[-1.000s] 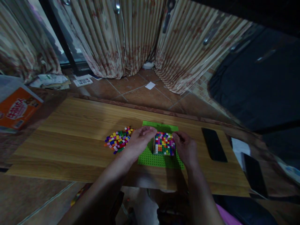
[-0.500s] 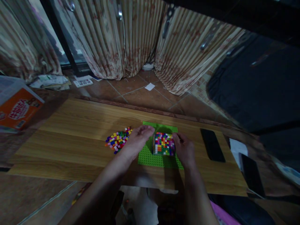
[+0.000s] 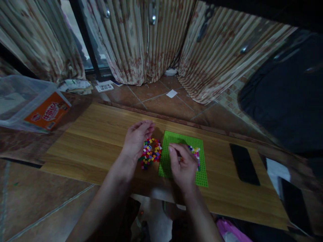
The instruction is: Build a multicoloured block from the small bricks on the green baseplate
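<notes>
A green studded baseplate [image 3: 174, 144] lies on the wooden table [image 3: 101, 141]. On it stands a block of many-coloured small bricks [image 3: 195, 153], mostly hidden behind my right hand [image 3: 183, 164]. That hand rests on the block with fingers curled round it. Left of the plate is a loose pile of small coloured bricks [image 3: 151, 153]. My left hand [image 3: 137, 137] lies over the pile's left side, fingers stretched out together and flat.
A black phone [image 3: 243, 164] lies on the table right of the plate; a second dark slab [image 3: 295, 205] sits at the far right edge. A clear plastic tub with an orange box [image 3: 46, 112] is at the left. Curtains [image 3: 151, 40] hang behind over tiled floor.
My left hand has left the brick block and moved left onto the loose pile. My right hand has shifted over the block, covering it. The camera has turned left.
</notes>
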Action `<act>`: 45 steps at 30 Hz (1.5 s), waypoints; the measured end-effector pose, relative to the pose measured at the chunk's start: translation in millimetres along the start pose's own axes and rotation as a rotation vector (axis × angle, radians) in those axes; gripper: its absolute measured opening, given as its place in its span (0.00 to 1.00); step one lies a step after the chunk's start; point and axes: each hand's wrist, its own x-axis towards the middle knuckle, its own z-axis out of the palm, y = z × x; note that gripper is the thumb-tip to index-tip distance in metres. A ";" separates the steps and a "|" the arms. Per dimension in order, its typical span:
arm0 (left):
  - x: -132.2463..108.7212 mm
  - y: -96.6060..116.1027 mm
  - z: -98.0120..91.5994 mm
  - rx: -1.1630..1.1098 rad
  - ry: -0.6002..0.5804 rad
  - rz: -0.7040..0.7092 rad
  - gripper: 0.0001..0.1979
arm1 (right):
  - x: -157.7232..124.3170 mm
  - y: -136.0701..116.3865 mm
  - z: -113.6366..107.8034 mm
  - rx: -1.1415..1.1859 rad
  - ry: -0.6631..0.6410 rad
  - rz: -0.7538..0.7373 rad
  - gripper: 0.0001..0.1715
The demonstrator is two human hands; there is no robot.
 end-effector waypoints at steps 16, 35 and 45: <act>-5.2 4.4 -2.5 -0.019 -0.031 -0.051 0.09 | -14.7 1.2 35.3 -0.385 -0.493 -0.020 0.10; -7.0 -7.7 7.4 0.049 -0.098 -0.093 0.11 | 4.3 29.6 -47.8 0.171 0.184 0.325 0.13; -11.5 -13.3 15.2 0.121 -0.131 -0.098 0.11 | 7.2 67.1 -80.7 0.037 0.200 0.479 0.17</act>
